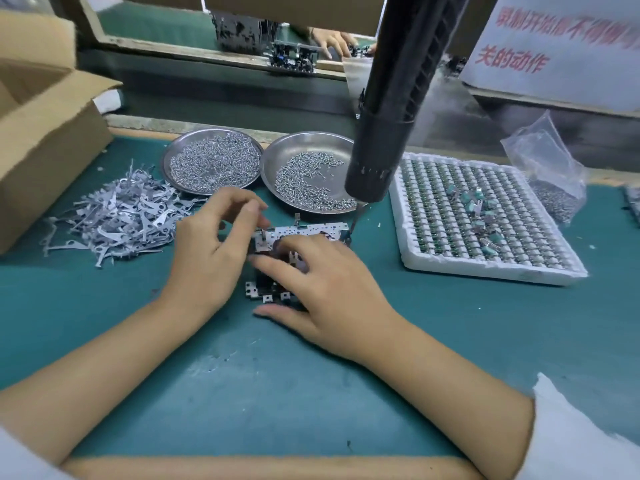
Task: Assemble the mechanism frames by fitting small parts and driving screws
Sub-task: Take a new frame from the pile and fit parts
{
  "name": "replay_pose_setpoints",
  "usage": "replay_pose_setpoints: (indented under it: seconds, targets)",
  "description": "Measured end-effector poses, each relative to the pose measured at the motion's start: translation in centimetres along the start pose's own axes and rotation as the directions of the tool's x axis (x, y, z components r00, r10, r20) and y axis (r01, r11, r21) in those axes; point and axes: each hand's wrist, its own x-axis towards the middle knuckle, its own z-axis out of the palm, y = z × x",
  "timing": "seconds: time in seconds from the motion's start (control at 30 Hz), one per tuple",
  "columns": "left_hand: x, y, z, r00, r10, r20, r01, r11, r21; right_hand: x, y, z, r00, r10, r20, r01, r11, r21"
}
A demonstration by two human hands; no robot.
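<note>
Metal mechanism frame (298, 233) is laid on the green desk (311, 393) between the two hands, partly hidden beneath them. Its left upper corner is pinched by the curled fingers of the left hand (214, 244), while the right hand (322, 282) is spread flat over its middle, fingers straight and pressing down. Just behind, two steel dishes of screws (214, 161) (311, 178) are set side by side, with a heap of stamped levers (117, 216) to the left. A black hanging screwdriver (391, 109) is suspended above the right dish.
</note>
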Motion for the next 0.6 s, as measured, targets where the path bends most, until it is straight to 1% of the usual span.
replay_pose_setpoints:
  seconds: [0.07,0.13,0.27,0.4,0.47,0.53,0.6]
  targets:
    - [0.2,-0.3,0.0,0.999,-0.018,-0.034,0.018,1.000,-0.006,0.0,-0.8,-0.1,0.998,-0.013,0.057,0.020,0.993,-0.119]
    - [0.3,-0.5,0.0,0.999,-0.003,-0.045,0.003,1.000,-0.009,-0.3,-1.7,-0.5,0.997,-0.001,0.072,0.012,0.987,-0.158]
    - [0.1,-0.9,0.1,0.997,0.064,-0.031,-0.063,0.997,0.037,-1.5,-3.1,-0.9,0.991,0.077,0.107,-0.056,0.980,-0.189]
    - [-0.3,-0.8,0.1,0.989,0.137,0.054,-0.140,0.987,0.079,-4.4,-4.0,-2.5,0.988,0.113,0.110,-0.087,0.971,-0.221]
    - [-0.7,-0.6,0.1,0.974,0.200,0.108,-0.211,0.972,0.107,-6.4,-3.8,-3.6,0.984,0.147,0.098,-0.120,0.965,-0.234]
    - [-1.1,-0.1,0.2,0.938,0.294,0.182,-0.321,0.936,0.146,-8.7,-3.2,-4.7,0.980,0.186,0.078,-0.162,0.956,-0.247]
    - [-1.4,0.3,0.3,0.885,0.382,0.266,-0.439,0.874,0.208,-11.2,-2.2,-6.0,0.970,0.240,0.048,-0.221,0.943,-0.249]
